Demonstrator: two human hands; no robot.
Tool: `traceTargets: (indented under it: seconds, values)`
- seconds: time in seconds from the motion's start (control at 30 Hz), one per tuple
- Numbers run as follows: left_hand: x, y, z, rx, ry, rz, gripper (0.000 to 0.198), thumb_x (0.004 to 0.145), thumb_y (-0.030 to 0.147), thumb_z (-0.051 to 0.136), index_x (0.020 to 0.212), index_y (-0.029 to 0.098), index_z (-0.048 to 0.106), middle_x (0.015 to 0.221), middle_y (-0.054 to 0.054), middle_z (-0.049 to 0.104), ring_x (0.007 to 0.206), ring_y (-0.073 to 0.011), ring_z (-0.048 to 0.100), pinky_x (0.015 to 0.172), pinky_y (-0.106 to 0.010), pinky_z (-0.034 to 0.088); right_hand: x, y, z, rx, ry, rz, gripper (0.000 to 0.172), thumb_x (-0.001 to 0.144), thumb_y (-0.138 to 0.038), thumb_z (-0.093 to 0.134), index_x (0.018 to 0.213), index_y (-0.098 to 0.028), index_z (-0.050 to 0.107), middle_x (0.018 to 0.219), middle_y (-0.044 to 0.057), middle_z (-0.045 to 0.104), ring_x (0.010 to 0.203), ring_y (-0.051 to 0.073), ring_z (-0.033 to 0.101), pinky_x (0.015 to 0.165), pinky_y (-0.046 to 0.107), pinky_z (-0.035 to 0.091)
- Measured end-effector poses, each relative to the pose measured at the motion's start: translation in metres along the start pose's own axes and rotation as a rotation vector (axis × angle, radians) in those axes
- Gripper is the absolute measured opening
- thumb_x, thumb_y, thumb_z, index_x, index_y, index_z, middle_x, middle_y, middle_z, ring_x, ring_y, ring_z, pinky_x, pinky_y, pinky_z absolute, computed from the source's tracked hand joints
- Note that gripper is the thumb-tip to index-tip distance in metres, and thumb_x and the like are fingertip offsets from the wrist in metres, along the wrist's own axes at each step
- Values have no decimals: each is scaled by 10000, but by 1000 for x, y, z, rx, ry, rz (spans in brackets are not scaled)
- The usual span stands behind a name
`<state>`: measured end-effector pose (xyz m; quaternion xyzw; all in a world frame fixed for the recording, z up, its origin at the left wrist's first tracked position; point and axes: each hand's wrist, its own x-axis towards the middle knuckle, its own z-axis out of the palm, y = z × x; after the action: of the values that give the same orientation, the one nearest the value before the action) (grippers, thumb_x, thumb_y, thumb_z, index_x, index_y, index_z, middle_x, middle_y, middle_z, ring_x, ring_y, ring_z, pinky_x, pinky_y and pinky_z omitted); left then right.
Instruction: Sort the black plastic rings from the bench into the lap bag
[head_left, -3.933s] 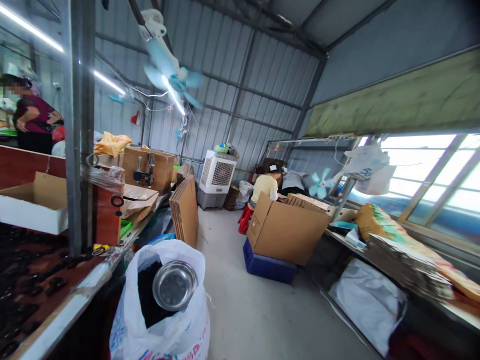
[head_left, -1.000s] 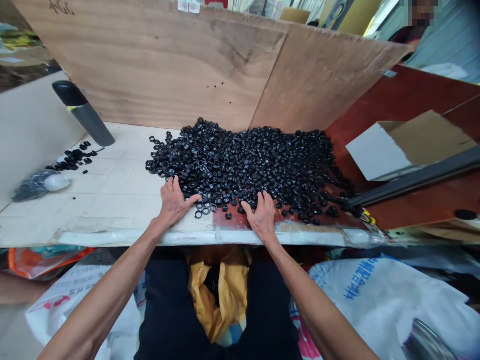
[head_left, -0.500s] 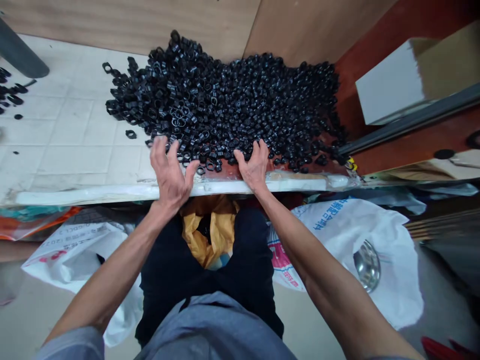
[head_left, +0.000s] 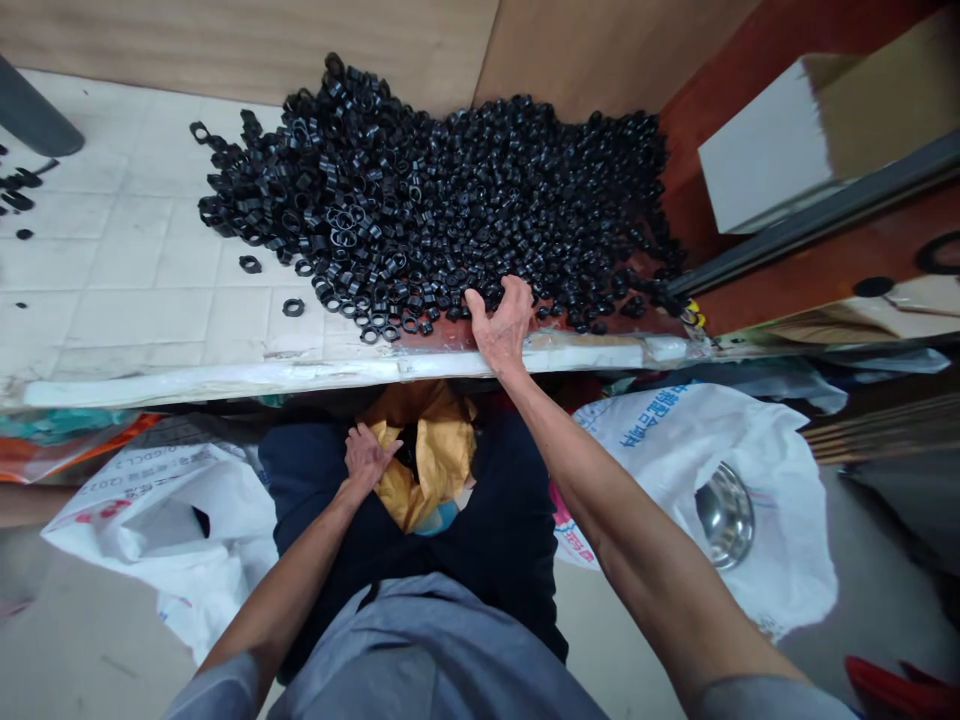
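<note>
A broad heap of small black plastic rings (head_left: 450,200) covers the middle of the worktop. At its front edge my right hand (head_left: 508,325) is open, thumb and fingers apart, the fingertips against the nearest rings. Below the worktop edge, a yellow bag (head_left: 439,460) sits between my legs with its mouth gaping and something dark inside. My left hand (head_left: 366,455) is closed on the left rim of this bag, its fingers partly hidden.
A white strip (head_left: 225,383) edges the worktop. White sacks (head_left: 217,500) stand low on both sides, the right one with a metal bowl (head_left: 724,515). An open carton (head_left: 780,150) and a dark bar (head_left: 817,230) are at the right; a grey pipe (head_left: 37,115) is far left.
My left hand has left the front of the heap and come down to the yellow bag. My right hand stays nearly in place. The view has shifted slightly.
</note>
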<state>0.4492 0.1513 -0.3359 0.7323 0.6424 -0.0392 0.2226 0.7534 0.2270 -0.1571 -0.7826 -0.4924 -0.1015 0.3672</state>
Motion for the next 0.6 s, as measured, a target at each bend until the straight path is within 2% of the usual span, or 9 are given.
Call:
traceTargets:
  seconds: [0.07, 0.1, 0.2, 0.3, 0.37, 0.4, 0.47, 0.53, 0.6]
  values:
    - [7, -3, -1, -53, -165, -44, 655, 857, 592, 605, 1219, 51, 529, 1151, -251, 640, 1060, -375, 654, 835, -397, 503, -14, -11, -14, 18, 1, -16, 618, 980, -580, 404, 1390, -118, 437, 1391, 225, 427, 1340, 348, 395, 1109, 600, 326]
    - [9, -4, -2, -81, -222, -45, 554, 891, 547, 580, 1186, 79, 557, 1116, -227, 668, 1042, -349, 672, 821, -372, 500, -30, -20, -21, 31, -4, -16, 595, 988, -549, 393, 1408, -128, 427, 1415, 221, 398, 1360, 352, 373, 1111, 605, 320]
    - [12, -8, -2, -144, -260, -8, 319, 969, 399, 487, 1127, 154, 618, 1060, -161, 715, 1020, -285, 689, 802, -322, 485, -113, -50, -31, 84, -107, 34, 514, 983, -461, 419, 1401, -167, 470, 1427, 198, 380, 1372, 357, 361, 1106, 593, 332]
    - [12, -12, 0, -211, -236, 20, 283, 992, 352, 442, 1088, 185, 649, 1058, -127, 722, 1031, -255, 678, 813, -298, 468, -219, -70, -16, 84, -463, 83, 348, 941, -375, 521, 1231, -223, 638, 1442, 152, 404, 1363, 352, 369, 1112, 557, 334]
    - [10, -14, 0, -255, -211, 32, 294, 999, 353, 427, 1035, 183, 665, 1008, -116, 724, 1006, -247, 675, 808, -293, 458, -273, -71, 4, -2, -682, 184, 377, 880, -339, 612, 1236, -225, 656, 1545, 135, 310, 1424, 408, 261, 1108, 592, 304]
    - [8, -15, 0, -279, -197, 38, 300, 1000, 356, 424, 1006, 183, 669, 974, -110, 722, 987, -245, 675, 801, -293, 454, -291, -68, 15, -66, -783, 258, 404, 860, -322, 637, 1249, -216, 655, 1577, 137, 273, 1440, 440, 213, 1094, 613, 300]
    - [5, -16, -1, -333, -166, 48, 298, 991, 368, 440, 944, 188, 673, 905, -92, 713, 945, -238, 671, 786, -290, 445, -308, -52, 33, -219, -915, 398, 388, 832, -280, 659, 1210, -198, 677, 1586, 149, 283, 1426, 459, 244, 1056, 607, 338]
    - [5, -16, -4, -402, -134, 52, 278, 963, 388, 494, 865, 195, 667, 822, -63, 692, 880, -221, 664, 761, -278, 438, -304, -28, 41, -328, -977, 450, 376, 783, -228, 683, 1156, -173, 692, 1512, 177, 405, 1305, 403, 454, 982, 507, 436]
    - [9, -17, -9, -483, -92, 35, 268, 923, 399, 550, 778, 194, 644, 742, -31, 655, 797, -193, 643, 727, -261, 431, -290, 1, 36, -374, -977, 446, 377, 741, -179, 684, 1113, -125, 693, 1321, 201, 573, 1062, 306, 629, 852, 380, 505]
